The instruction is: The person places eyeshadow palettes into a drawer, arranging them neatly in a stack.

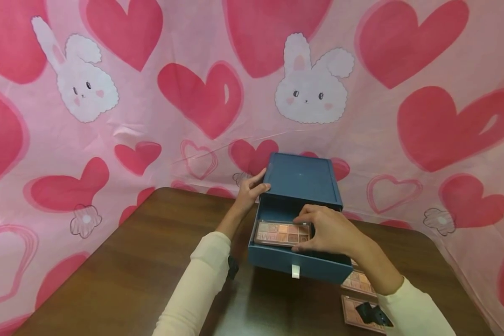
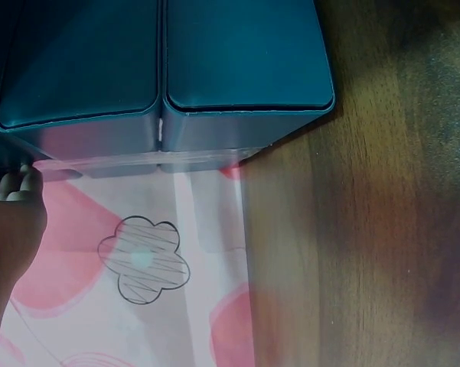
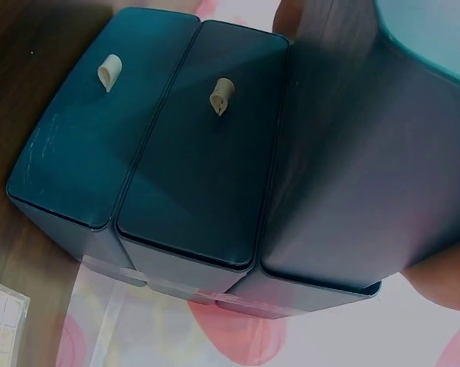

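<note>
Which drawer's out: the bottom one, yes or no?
No: the top drawer is pulled out, and the bottom drawer sits shut.

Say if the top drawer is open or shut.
Open: the top drawer juts from the blue cabinet, an eyeshadow palette visible inside.

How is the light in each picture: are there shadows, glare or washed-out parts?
Head view: shadow beneath the open drawer, pale glare on the table near the bottom edge; left wrist view: dim, table darkest towards the top right; right wrist view: drawer fronts dark, the palette at left washed out.
</note>
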`<state>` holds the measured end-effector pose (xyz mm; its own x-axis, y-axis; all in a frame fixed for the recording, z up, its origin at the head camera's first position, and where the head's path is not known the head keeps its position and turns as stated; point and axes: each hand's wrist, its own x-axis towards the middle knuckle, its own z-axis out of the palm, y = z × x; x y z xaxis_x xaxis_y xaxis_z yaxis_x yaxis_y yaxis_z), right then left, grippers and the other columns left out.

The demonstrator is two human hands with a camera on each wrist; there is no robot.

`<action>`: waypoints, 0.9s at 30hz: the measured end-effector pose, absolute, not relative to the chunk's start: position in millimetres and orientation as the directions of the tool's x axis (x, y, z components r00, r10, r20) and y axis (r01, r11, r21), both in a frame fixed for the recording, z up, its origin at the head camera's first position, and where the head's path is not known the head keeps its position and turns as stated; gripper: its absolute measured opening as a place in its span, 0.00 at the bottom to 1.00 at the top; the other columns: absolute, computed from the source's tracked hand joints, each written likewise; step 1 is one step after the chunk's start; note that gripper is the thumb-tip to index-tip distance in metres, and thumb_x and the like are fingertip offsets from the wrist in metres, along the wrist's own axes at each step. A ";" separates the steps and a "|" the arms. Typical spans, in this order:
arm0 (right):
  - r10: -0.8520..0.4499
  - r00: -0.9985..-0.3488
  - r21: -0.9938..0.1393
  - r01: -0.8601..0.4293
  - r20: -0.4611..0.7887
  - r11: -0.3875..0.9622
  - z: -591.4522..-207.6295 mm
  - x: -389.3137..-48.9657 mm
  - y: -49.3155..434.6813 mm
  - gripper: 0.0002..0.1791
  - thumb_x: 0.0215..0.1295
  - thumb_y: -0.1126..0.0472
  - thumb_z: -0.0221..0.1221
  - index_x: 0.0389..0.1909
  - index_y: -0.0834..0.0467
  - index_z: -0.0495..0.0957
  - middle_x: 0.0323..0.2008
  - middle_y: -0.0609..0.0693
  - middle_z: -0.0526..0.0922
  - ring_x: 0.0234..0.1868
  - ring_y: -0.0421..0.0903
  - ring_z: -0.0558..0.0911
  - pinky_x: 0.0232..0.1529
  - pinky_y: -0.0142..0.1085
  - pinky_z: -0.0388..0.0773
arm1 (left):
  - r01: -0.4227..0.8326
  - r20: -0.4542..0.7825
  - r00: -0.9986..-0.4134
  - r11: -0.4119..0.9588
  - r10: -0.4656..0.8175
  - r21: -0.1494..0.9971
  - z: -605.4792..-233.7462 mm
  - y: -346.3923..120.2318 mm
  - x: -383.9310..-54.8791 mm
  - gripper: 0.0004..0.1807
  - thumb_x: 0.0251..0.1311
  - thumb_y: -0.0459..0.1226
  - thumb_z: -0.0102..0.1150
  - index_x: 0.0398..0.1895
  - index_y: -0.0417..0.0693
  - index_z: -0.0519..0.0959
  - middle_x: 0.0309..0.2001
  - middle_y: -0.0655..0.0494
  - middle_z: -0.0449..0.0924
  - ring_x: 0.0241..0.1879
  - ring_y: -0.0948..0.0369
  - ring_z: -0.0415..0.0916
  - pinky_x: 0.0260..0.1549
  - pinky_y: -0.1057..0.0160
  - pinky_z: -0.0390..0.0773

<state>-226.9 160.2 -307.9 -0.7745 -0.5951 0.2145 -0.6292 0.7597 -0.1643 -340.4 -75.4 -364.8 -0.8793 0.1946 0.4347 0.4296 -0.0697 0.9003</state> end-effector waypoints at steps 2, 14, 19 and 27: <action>-0.595 -0.775 -0.150 -0.628 0.213 0.764 -307.8 -226.3 159.6 0.33 0.44 0.38 0.77 0.49 0.53 0.88 0.40 0.42 0.83 0.32 0.34 0.73 0.30 0.26 0.74 | 0.431 0.437 -0.879 -0.071 0.192 0.899 -365.0 -75.6 -340.5 0.39 0.59 0.38 0.53 0.76 0.38 0.62 0.67 0.29 0.72 0.45 0.66 0.81 0.51 0.72 0.78; -0.567 -0.769 -0.260 -0.636 0.296 0.727 -310.2 -222.4 170.6 0.34 0.52 0.44 0.75 0.57 0.59 0.84 0.48 0.51 0.86 0.48 0.49 0.82 0.49 0.48 0.86 | 0.416 0.429 -0.884 -0.106 0.184 0.903 -365.6 -77.0 -338.9 0.38 0.59 0.36 0.54 0.75 0.37 0.63 0.67 0.27 0.72 0.48 0.64 0.79 0.52 0.70 0.80; -0.548 -0.761 -0.313 -0.645 0.348 0.697 -310.8 -215.0 183.7 0.27 0.57 0.50 0.72 0.55 0.59 0.85 0.49 0.52 0.87 0.51 0.53 0.82 0.50 0.54 0.84 | 0.424 0.437 -0.880 -0.106 0.187 0.899 -364.9 -76.1 -338.8 0.38 0.59 0.36 0.54 0.75 0.37 0.63 0.67 0.28 0.71 0.50 0.63 0.79 0.52 0.72 0.78; -0.471 -0.700 -0.346 -0.692 0.537 0.634 -323.0 -206.5 205.8 0.15 0.59 0.64 0.70 0.49 0.56 0.87 0.45 0.47 0.88 0.44 0.41 0.80 0.41 0.30 0.81 | 0.422 0.436 -0.877 -0.112 0.202 0.900 -365.3 -74.0 -341.2 0.38 0.60 0.36 0.53 0.76 0.36 0.62 0.69 0.30 0.70 0.56 0.57 0.78 0.60 0.66 0.76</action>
<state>-206.5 205.8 -323.0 -0.7000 -0.4711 0.5367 -0.6919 0.6335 -0.3463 -341.2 -74.0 -365.3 -0.8768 0.2017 0.4364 0.4220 -0.1121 0.8996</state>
